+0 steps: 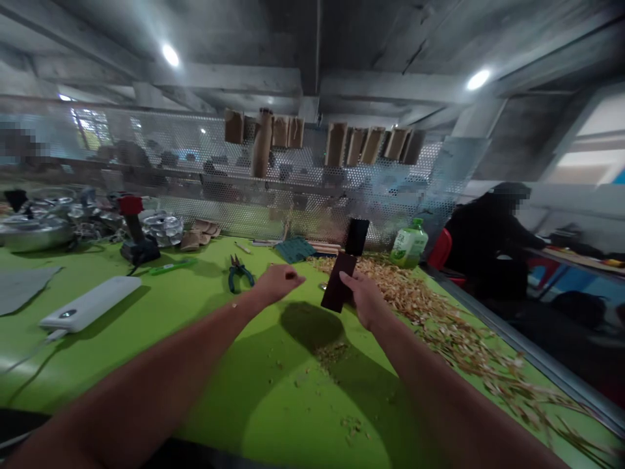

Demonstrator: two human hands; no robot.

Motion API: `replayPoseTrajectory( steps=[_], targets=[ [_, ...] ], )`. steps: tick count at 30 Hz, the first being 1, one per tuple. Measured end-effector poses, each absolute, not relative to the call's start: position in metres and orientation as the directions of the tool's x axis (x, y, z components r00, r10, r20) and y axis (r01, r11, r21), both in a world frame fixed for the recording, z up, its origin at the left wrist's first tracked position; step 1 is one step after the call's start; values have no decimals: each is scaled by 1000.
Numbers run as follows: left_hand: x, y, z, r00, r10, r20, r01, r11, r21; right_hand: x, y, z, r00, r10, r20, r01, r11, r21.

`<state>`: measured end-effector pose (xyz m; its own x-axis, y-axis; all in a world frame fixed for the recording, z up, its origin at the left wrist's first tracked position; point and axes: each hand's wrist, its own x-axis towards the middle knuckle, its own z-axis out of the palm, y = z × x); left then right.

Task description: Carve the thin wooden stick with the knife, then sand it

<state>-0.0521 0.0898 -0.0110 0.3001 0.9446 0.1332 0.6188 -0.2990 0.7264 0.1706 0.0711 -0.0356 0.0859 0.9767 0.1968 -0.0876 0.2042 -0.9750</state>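
My right hand [367,298] grips a dark brown flat rectangular piece [338,284], upright and slightly tilted above the table, thumb on its near face. What the piece is made of does not show. My left hand [280,284] is closed in a loose fist to its left; a small brown spot shows at the fingers, too small to name. Behind the right hand's piece stands a black rectangle [357,236]. Left of my left hand lie pliers [239,273] with dark teal handles, jaws apart. Pale crumbs [333,353] are scattered on the green table [293,417] below my hands.
Wood shavings [405,286] spread along the right side. A green-labelled jug [410,243], a teal cloth-like sheet [295,248], a cordless drill [134,228] and a white power bank [92,303] with a cable stand or lie around. A person [493,241] sits at right. A perforated screen [303,195] stands behind.
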Motion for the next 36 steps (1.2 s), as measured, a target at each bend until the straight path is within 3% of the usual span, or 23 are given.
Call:
replayPoseTrajectory(
  steps=[4,8,12,15,19,24,28,32,36],
  targets=[
    [-83,117,-8,131,984,121,842,-175,511,179,70,-34,71,972,222,-28,225,-974],
    [-86,127,-19,85,994,73,908,-107,406,179,67,-34,49,969,244,17,243,-970],
    [-80,127,-29,73,996,44,901,-85,425,173,63,-37,-8,968,249,50,249,-967],
    [-81,128,-26,48,998,28,855,-55,515,169,61,-37,-44,972,232,57,235,-970],
    [-79,122,-12,79,997,-6,686,-50,726,168,56,-32,-41,976,215,35,217,-976],
    [-54,88,3,291,957,-9,299,-82,951,164,41,-17,-33,988,151,-30,150,-988],
    [-33,61,8,390,918,77,61,-109,992,160,30,-7,-75,991,114,-116,105,-988],
    [-23,50,9,441,888,131,-211,-40,977,162,33,-5,-14,980,200,-88,198,-976],
    [-21,47,7,429,896,117,-256,-4,967,167,36,-5,-15,960,280,-8,280,-960]
  ],
)
